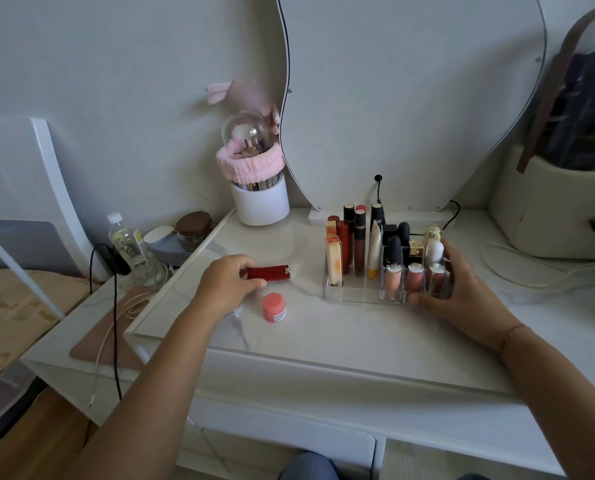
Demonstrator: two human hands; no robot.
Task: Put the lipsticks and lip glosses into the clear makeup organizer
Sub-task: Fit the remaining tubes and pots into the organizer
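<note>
A clear makeup organizer (353, 292) stands on the white marble vanity top, holding several upright lipsticks and lip glosses. My right hand (462, 292) wraps around its right front corner, thumb at the front wall and fingers behind. To the left, a dark red lipstick (272, 273) lies on its side on the table. My left hand (225, 285) closes its fingertips on the left end of that lipstick. A small pink jar (274, 307) sits just in front of the lipstick, near my left hand.
A white brush holder (259, 199) with a pink headband stands at the back left, next to a curved mirror (410, 98). A beige bag (552, 216) sits at the right with a white cable (517, 271). A water bottle (128, 242) stands on the lower side table.
</note>
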